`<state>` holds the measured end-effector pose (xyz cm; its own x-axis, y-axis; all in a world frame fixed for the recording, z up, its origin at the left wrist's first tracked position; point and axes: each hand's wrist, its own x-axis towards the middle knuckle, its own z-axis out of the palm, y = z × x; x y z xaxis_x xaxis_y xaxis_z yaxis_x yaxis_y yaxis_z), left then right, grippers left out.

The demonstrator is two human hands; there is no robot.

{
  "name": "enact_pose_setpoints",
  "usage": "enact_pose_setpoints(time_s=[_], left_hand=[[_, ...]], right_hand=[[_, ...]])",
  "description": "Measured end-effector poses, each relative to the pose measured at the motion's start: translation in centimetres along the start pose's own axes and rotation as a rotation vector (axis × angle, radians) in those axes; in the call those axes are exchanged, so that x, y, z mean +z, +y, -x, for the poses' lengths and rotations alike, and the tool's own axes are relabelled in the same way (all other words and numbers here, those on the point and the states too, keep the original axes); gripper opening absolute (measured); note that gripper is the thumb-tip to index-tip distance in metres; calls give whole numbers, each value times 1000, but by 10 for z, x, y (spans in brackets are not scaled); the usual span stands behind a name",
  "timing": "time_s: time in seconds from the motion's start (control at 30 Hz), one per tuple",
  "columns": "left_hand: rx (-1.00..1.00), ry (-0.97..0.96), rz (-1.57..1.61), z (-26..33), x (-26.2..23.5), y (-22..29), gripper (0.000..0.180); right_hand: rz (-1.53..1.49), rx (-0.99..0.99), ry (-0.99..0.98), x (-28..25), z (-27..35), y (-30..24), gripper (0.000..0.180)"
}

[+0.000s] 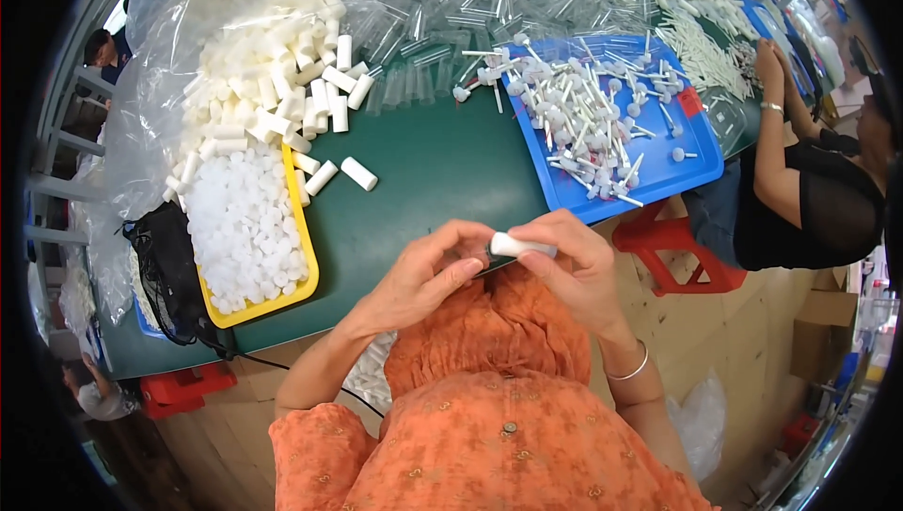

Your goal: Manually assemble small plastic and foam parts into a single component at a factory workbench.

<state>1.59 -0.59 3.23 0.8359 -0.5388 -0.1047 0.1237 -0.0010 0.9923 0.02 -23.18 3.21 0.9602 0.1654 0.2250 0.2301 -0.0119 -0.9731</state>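
In front of my lap, my right hand point(576, 262) pinches a short white cylinder point(513, 245) between thumb and fingers. My left hand point(435, 265) is closed at the cylinder's left end, its fingertips curled together; what they hold, if anything, is hidden. To the left lies a heap of off-white foam-like cylinders point(273, 88), with a loose cylinder point(358, 172) nearer me. A yellow tray point(308, 267) beside it is full of small white caps point(246, 229). On the right, a blue tray point(658, 182) holds many thin white sticks with round translucent caps point(588, 125).
Clear plastic tubes point(423, 69) are heaped along the back of the green table point(423, 163). A black mesh bag point(162, 262) lies left of the yellow tray. At the right, another person point(800, 172) works near a pile of thin sticks point(705, 55) and a red stool point(663, 248).
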Motion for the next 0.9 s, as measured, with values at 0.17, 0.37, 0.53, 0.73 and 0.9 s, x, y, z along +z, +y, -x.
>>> enact_pose_setpoints(time_s=[0.17,0.37,0.53,0.73,0.9], left_hand=[[-76,-78,-111,9,1,-1,30],[-14,-45,-382,15,9,4,35],[-39,-29,-443,20,12,10,31],[-93,-48,-322,30,18,6,23],[-133,-47,-252,37,25,-10,22]], right_hand=[[247,49,-158,-5,10,3,25],[647,-295,-280,-6,6,-4,22],[489,-232,-274,5,1,-11,22],[119,162,-340,-10,14,-10,16],[-257,377,-396,-2,26,9,12]])
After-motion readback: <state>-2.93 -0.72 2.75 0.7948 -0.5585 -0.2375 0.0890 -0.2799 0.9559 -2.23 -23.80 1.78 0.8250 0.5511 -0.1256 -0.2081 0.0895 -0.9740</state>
